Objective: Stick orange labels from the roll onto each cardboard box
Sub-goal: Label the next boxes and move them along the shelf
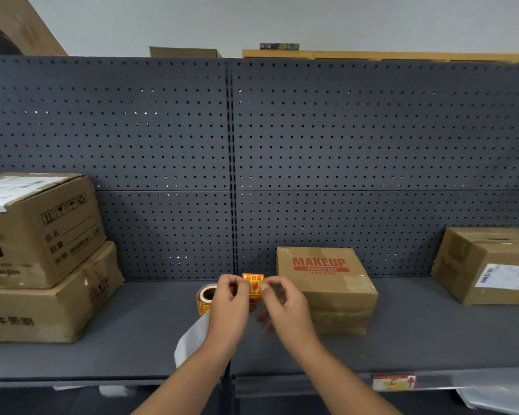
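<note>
Both hands hold one orange label (253, 283) up over the dark shelf (132, 339). My left hand (229, 307) pinches its left edge and my right hand (282, 304) pinches its right edge. The label roll (205, 298) sits just left of my left hand, and a white strip of backing paper (189, 342) trails down from it. A MAKEUP cardboard box (327, 289) stands right of my hands. Two stacked boxes sit at the left, upper (39, 229) and lower (42, 307). Another box (489, 265), with an orange label at its lower right, stands at the far right.
A dark pegboard wall (252, 145) backs the shelf. An orange sticker (393, 381) is on the shelf's front edge at the right, with clear plastic film (498, 393) below it. Boxes and a wooden board (372, 53) show above the pegboard.
</note>
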